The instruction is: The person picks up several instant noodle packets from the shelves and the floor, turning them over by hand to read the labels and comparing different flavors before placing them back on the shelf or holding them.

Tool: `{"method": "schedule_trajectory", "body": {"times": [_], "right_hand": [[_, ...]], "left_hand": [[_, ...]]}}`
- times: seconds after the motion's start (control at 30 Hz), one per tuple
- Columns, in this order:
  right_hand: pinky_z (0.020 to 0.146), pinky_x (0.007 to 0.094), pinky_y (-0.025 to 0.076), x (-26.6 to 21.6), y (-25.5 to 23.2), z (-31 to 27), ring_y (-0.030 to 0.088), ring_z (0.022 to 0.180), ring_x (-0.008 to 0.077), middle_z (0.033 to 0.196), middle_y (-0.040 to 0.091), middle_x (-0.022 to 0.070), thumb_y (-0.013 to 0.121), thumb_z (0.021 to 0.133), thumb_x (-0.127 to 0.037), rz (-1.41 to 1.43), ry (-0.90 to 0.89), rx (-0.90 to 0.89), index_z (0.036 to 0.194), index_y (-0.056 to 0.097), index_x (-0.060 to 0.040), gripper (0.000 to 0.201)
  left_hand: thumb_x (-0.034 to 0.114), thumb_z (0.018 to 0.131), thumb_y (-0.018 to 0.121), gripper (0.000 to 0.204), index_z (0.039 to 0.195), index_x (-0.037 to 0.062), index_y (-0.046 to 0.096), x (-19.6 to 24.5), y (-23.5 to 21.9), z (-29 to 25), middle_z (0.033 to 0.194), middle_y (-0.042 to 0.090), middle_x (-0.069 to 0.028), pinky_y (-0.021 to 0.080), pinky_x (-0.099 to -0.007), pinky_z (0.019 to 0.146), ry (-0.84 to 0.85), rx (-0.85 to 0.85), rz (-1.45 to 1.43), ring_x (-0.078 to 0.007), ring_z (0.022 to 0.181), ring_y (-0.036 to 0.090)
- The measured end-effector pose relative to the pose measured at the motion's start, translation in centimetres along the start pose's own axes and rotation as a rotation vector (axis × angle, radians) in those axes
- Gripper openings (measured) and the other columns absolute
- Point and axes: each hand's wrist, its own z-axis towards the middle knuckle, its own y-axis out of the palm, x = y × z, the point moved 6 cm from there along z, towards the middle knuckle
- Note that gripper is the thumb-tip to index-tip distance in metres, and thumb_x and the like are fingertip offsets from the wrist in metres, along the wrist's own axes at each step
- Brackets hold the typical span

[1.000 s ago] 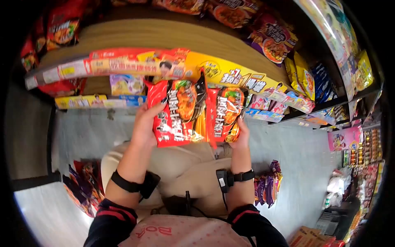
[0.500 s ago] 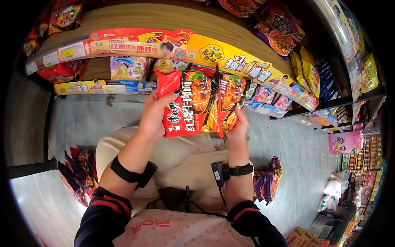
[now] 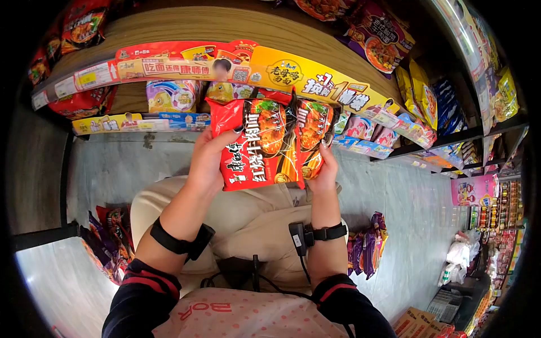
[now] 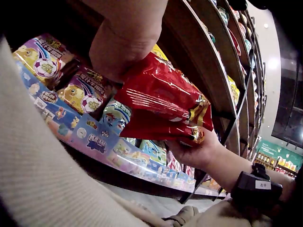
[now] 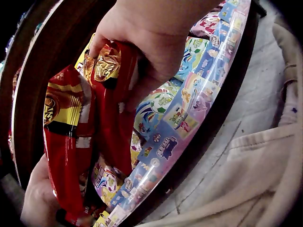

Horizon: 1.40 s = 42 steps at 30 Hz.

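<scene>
Two red instant noodle packets are held up in front of the shelf, the left packet overlapping part of the right packet. My left hand grips the left packet's side edge, its thumb lying over the printed front. At the other side, my right hand holds the right packet by its outer edge, thumb on the front. The left wrist view shows the red backing between both hands. In the right wrist view, the two packets stand one beside the other, with the right fingers around the nearer packet.
A wooden shelf with a red-and-yellow promotional strip curves ahead. Colourful small packs sit on the lower shelf. Purple packets stand on the floor at right; more dark packets lie at left. Cardboard boxes are at lower right.
Over the last second the hands came closer together, sliding the left packet further across the right one. The pair first shifted right and up a little, then stayed nearly still.
</scene>
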Motion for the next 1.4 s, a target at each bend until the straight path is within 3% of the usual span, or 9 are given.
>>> {"method": "schedule_trajectory", "body": {"times": [0.13, 0.2, 0.53, 0.6, 1.4], "right_hand": [[0.086, 0.0379, 0.039, -0.05, -0.10, 0.06, 0.049, 0.101, 0.0256, 0.114, 0.046, 0.0138, 0.037, 0.083, -0.021, 0.019, -0.013, 0.025, 0.117, 0.035, -0.0013, 0.039], [0.086, 0.0379, 0.039, -0.02, -0.12, 0.01, 0.049, 0.101, 0.0256, 0.114, 0.046, 0.0139, 0.037, 0.083, -0.021, 0.028, -0.009, 0.025, 0.117, 0.035, -0.0012, 0.039], [0.086, 0.0379, 0.038, 0.06, -0.43, 0.09, 0.048, 0.101, 0.0260, 0.114, 0.046, 0.0143, 0.036, 0.083, -0.021, 0.011, -0.010, 0.038, 0.118, 0.034, -0.0012, 0.039], [0.086, 0.0378, 0.038, 0.12, -0.56, 0.10, 0.048, 0.101, 0.0258, 0.114, 0.046, 0.0142, 0.036, 0.083, -0.021, 0.008, -0.007, 0.043, 0.118, 0.034, -0.0013, 0.039], [0.084, 0.0342, 0.039, -0.21, -0.36, 0.02, 0.051, 0.097, 0.0220, 0.109, 0.050, 0.0113, 0.039, 0.081, -0.018, -0.073, -0.025, 0.063, 0.114, 0.039, -0.0005, 0.037]], "left_hand": [[0.002, 0.072, 0.052, 0.026, 0.097, 0.0004, 0.046, -0.44, -0.59, 0.18, 0.083, 0.058, -0.0100, 0.050, -0.0288, 0.062, -0.027, 0.038, 0.005, -0.0164, 0.069, 0.060], [0.003, 0.074, 0.049, 0.026, 0.100, 0.0009, 0.047, -0.67, -0.76, 0.43, 0.090, 0.058, -0.0107, 0.049, -0.0308, 0.069, -0.028, -0.028, 0.027, -0.0178, 0.077, 0.059], [0.003, 0.074, 0.049, 0.026, 0.100, 0.0011, 0.047, -0.55, -0.51, 0.23, 0.090, 0.058, -0.0102, 0.049, -0.0304, 0.069, -0.036, -0.012, 0.035, -0.0177, 0.076, 0.059], [0.002, 0.072, 0.051, 0.024, 0.096, 0.0016, 0.047, -0.52, -0.42, 0.22, 0.083, 0.058, -0.0091, 0.050, -0.0285, 0.062, -0.026, 0.010, 0.001, -0.0157, 0.068, 0.059], [0.003, 0.072, 0.051, 0.026, 0.097, 0.0001, 0.048, -0.87, -0.73, 0.29, 0.087, 0.057, -0.0107, 0.049, -0.0311, 0.068, -0.044, -0.005, 0.030, -0.0184, 0.075, 0.059]]}}
